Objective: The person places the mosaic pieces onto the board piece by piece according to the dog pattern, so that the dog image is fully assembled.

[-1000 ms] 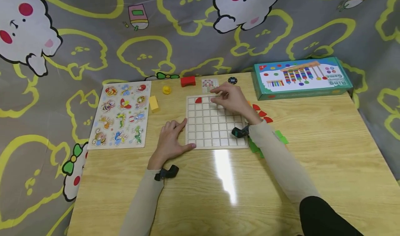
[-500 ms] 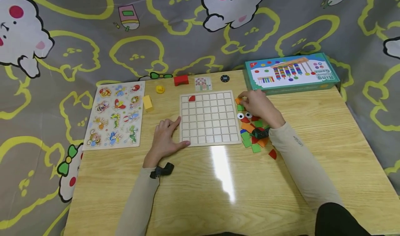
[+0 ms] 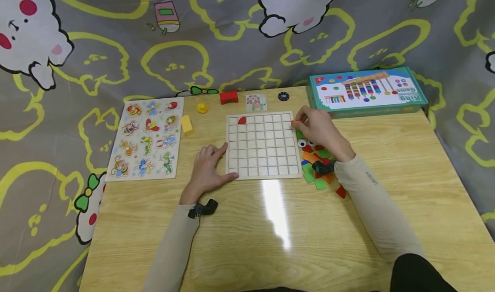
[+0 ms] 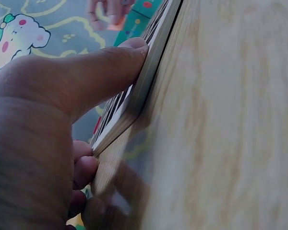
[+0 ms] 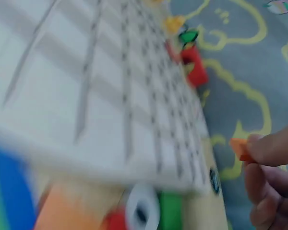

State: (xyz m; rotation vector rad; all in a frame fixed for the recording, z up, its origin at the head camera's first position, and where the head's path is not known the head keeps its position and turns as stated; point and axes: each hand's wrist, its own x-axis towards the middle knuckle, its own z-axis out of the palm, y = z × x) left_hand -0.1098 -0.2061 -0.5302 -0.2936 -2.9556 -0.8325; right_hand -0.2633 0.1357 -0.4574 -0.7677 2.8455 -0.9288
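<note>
A white grid board point(image 3: 264, 147) lies mid-table, with one red quarter-circle piece point(image 3: 242, 120) in its top row. At its lower left corner my left hand point(image 3: 206, 171) steadies it, thumb on the front rim and index finger against the left side. My right hand point(image 3: 324, 131) is over the board's upper right corner. Between its thumb and fingertips it pinches a small orange tile point(image 5: 240, 149), seen edge-on in the right wrist view. Loose green, red, orange and blue pieces point(image 3: 315, 169) lie along the board's right side, partly hidden under the right wrist.
An insect puzzle board point(image 3: 145, 139) lies at the left, with a yellow block point(image 3: 187, 125) beside it. Behind the grid board are a yellow duck point(image 3: 202, 107), a red block point(image 3: 229, 97), a pattern card point(image 3: 256, 102) and a black chip point(image 3: 283, 96). A game box point(image 3: 367, 92) stands back right.
My right hand moved from above the board's top row to the loose pieces at the right, took up an orange tile and came back to the board's edge. The left hand stayed.
</note>
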